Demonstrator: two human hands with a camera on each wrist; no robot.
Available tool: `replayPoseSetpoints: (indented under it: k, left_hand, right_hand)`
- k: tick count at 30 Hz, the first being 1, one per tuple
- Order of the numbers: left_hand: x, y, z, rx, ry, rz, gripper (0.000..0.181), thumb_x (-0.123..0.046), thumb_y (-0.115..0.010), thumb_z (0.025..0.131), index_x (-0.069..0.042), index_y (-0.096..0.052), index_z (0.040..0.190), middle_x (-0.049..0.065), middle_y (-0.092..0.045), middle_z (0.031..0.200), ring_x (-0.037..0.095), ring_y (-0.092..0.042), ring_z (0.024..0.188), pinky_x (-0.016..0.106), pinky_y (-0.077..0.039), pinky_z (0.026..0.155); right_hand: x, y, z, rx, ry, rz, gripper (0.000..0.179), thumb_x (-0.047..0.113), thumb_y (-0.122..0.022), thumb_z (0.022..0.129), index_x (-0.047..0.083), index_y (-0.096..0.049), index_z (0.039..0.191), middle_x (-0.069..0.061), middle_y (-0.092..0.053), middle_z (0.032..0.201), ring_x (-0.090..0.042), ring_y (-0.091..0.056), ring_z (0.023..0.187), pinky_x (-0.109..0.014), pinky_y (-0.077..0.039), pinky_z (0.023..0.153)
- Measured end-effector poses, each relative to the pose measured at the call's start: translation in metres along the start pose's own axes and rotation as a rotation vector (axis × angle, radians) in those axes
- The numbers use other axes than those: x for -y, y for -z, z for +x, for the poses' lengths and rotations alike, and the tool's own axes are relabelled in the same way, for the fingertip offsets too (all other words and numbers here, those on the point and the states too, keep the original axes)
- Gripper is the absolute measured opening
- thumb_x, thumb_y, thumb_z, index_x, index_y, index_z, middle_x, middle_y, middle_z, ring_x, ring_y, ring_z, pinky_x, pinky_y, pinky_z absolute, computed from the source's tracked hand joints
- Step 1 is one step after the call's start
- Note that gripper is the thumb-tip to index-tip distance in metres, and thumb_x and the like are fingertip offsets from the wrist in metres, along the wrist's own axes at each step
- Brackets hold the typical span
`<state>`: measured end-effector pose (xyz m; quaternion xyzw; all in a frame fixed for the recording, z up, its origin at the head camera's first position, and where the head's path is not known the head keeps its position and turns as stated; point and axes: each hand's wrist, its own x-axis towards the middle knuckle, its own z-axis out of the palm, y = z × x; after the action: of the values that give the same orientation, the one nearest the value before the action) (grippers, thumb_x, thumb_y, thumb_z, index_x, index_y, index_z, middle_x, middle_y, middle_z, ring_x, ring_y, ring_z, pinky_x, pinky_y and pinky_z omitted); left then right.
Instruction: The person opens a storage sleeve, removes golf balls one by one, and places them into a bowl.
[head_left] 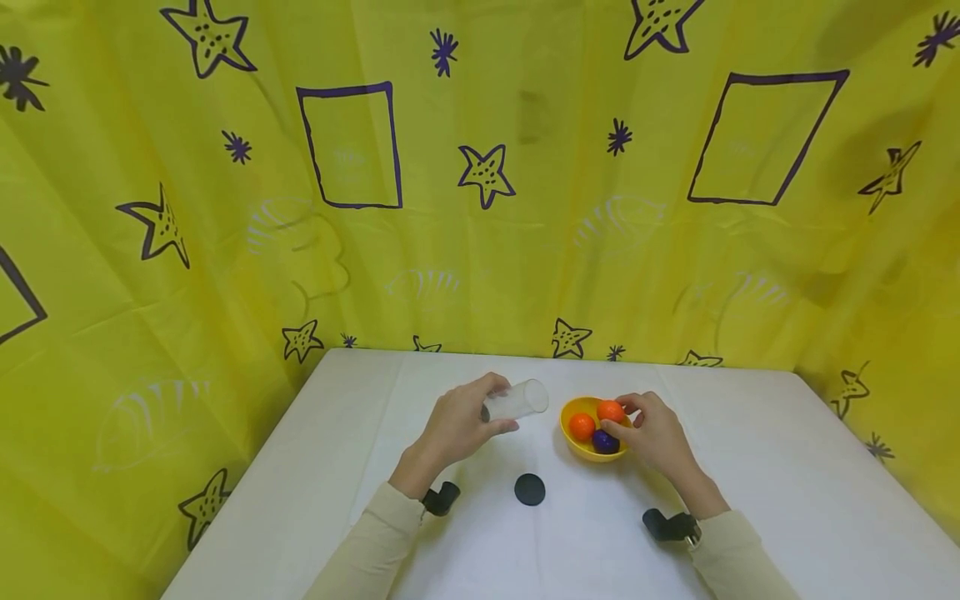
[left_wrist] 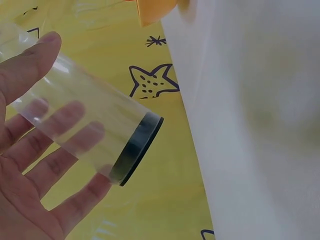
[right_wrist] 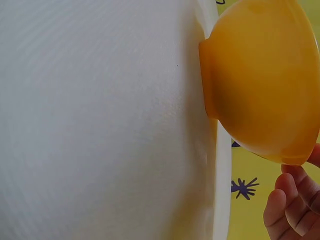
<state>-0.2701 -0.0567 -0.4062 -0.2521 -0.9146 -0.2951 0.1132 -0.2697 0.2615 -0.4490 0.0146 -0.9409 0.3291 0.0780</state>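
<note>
My left hand (head_left: pixel 467 417) grips a clear cylindrical container (head_left: pixel 517 400), tilted above the table with its uncovered end toward the bowl. In the left wrist view, a black cap (left_wrist: pixel 137 147) closes the container's other end, and my thumb and fingers wrap its wall. A yellow bowl (head_left: pixel 576 448) stands to the right, holding a round orange ball (head_left: pixel 582 427), a dark purple shiny ball (head_left: pixel 605 442) and a second orange ball (head_left: pixel 610 410). My right hand (head_left: pixel 658 433) reaches over the bowl's right rim, thumb and fingertips pinching that second ball. The right wrist view hides the bowl's contents.
A black round lid (head_left: pixel 530 489) lies flat on the white table (head_left: pixel 585 550), nearer me than the bowl. Behind the table's far edge hangs a yellow curtain (head_left: pixel 435 242) with drawn stars, also along both sides.
</note>
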Motion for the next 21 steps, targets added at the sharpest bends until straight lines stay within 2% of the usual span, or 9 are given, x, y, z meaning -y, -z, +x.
replayPoseSetpoints:
  k: [6, 11, 16, 21]
  left_hand:
    - [0.000, -0.004, 0.000, 0.040, 0.018, -0.008, 0.051, -0.036, -0.082, 0.087, -0.019, -0.058, 0.129, 0.004, -0.073, 0.122, 0.024, -0.067, 0.098, 0.039, -0.051, 0.083]
    - [-0.001, -0.009, 0.000, 0.059, 0.028, -0.009, 0.051, -0.037, -0.080, 0.089, -0.018, -0.058, 0.130, 0.004, -0.072, 0.122, 0.022, -0.066, 0.097, 0.038, -0.052, 0.084]
    - [-0.001, -0.013, 0.000, 0.048, 0.014, 0.002, 0.051, -0.037, -0.080, 0.089, -0.015, -0.059, 0.130, 0.002, -0.069, 0.124, 0.019, -0.062, 0.102, 0.038, -0.054, 0.087]
    - [0.002, -0.016, 0.000, 0.031, 0.002, 0.021, 0.050, -0.040, -0.081, 0.088, -0.014, -0.062, 0.127, 0.000, -0.064, 0.118, 0.017, -0.059, 0.102, 0.033, -0.053, 0.084]
  right_hand:
    - [-0.001, -0.002, 0.000, 0.006, -0.009, 0.008, 0.053, 0.038, -0.079, 0.090, 0.002, -0.064, 0.126, -0.017, -0.059, 0.113, -0.025, -0.049, 0.090, -0.027, -0.042, 0.065]
    - [-0.002, -0.002, 0.000, -0.008, -0.003, 0.005, 0.043, 0.034, -0.074, 0.094, 0.003, -0.065, 0.123, -0.018, -0.060, 0.114, -0.025, -0.051, 0.091, -0.026, -0.044, 0.067]
    - [-0.002, 0.001, 0.000, -0.038, 0.023, 0.018, 0.032, 0.025, -0.070, 0.096, 0.003, -0.066, 0.119, -0.018, -0.060, 0.113, -0.025, -0.052, 0.090, -0.024, -0.046, 0.066]
    - [0.000, 0.005, 0.000, -0.043, 0.034, 0.029, 0.030, 0.023, -0.068, 0.097, 0.003, -0.066, 0.119, -0.017, -0.060, 0.112, -0.025, -0.052, 0.090, -0.023, -0.047, 0.066]
